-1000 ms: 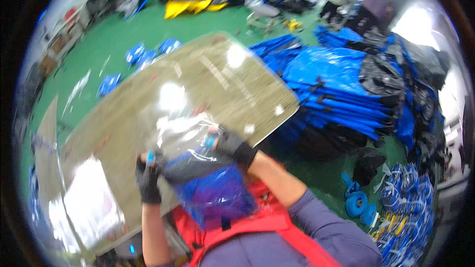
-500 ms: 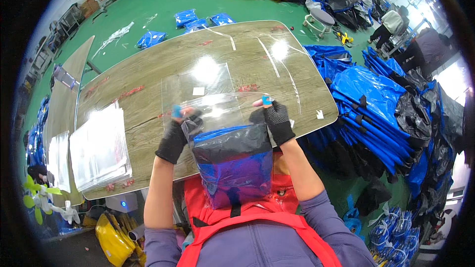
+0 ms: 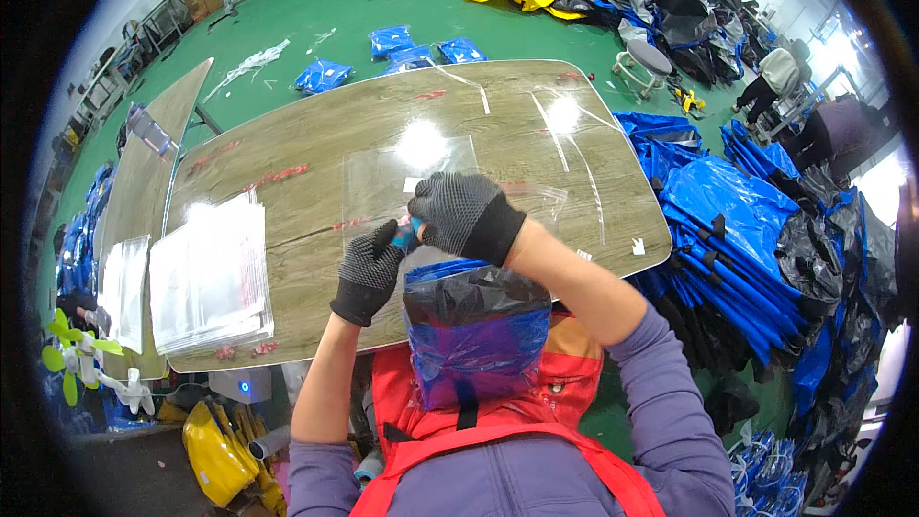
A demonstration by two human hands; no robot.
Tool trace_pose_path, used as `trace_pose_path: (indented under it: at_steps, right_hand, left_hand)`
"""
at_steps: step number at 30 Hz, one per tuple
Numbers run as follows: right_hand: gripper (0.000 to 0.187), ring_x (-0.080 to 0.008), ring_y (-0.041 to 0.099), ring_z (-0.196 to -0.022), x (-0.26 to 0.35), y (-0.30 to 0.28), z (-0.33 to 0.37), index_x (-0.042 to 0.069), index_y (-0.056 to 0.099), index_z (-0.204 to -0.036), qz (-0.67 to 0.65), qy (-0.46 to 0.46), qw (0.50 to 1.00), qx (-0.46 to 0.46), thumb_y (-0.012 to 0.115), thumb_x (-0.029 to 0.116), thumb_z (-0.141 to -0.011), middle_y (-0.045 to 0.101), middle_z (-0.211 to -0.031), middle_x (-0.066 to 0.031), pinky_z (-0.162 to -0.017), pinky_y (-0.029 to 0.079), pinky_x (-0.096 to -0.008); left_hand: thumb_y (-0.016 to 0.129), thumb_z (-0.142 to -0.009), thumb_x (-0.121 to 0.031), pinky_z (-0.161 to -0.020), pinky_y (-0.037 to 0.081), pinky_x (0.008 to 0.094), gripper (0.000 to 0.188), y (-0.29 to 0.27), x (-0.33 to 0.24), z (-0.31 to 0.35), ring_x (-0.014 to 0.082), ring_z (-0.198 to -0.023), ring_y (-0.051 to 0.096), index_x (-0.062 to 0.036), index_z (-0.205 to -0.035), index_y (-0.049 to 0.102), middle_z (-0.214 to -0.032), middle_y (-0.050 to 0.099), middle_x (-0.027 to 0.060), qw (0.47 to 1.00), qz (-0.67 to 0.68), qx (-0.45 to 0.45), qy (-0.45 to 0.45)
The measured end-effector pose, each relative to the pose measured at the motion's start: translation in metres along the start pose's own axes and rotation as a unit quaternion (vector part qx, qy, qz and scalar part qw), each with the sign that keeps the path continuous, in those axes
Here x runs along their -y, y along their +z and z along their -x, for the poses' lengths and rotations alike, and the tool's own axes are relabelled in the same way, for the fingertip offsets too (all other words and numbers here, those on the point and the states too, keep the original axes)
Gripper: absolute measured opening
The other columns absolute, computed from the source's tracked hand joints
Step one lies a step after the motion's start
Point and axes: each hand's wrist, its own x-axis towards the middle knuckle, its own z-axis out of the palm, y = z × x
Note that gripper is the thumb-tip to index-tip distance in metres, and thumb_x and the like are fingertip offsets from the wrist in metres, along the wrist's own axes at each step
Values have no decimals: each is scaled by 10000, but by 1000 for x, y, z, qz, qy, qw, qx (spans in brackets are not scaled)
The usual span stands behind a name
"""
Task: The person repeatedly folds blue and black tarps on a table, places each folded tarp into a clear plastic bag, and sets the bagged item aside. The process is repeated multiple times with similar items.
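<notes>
So the thing to look at is where the bag sits relative to the hands. Its body is on the near side of them and a bit to the right, up against the red apron, just off the near edge of the surface. Its mouth-to-bottom line runs far to near, with the folded blue and black stuff filling the near part. Both hands are up at the far left corner, fingertips together.

The left hand is on the left of that corner, its grip pinched tight with no real gap, and I read that as having hold of the clear film. The right hand is palm down, reaching over from the right and covering most of the far edge. That grip looks curled in, but its back is in the way, so can't tell if it's got film.

Which one's nearer? Basically a tie at the corner, but the right hand is the one lying over the mouth. Beyond them there's a flat clear sheet.
</notes>
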Motion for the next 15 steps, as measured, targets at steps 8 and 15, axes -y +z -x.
trace_pose_path:
  at_steps: [8, 15]
  right_hand:
    - [232, -284, 652, -733, -65, -46, -5, 80, 633, -990, -52, 126, 989, -55, 611, 216, -804, 651, -820, -136, -681, 529, -391]
    - [173, -308, 647, -814, -10, -22, 11, 104, 649, -854, -16, -45, 999, 0, 672, 217, -725, 612, -885, -133, -665, 527, -412]
  left_hand:
    - [511, -961, -274, -882, 523, 411, 397, -6, 3, -3, 303, -967, 661, 56, -1174, 568, -1066, 654, 209, 958, 267, 27, -98]
    - [515, -963, -218, -865, 499, 322, 341, -1, -1, -5, 202, -943, 644, 55, -1152, 595, -1029, 676, 147, 991, 130, 34, -21]
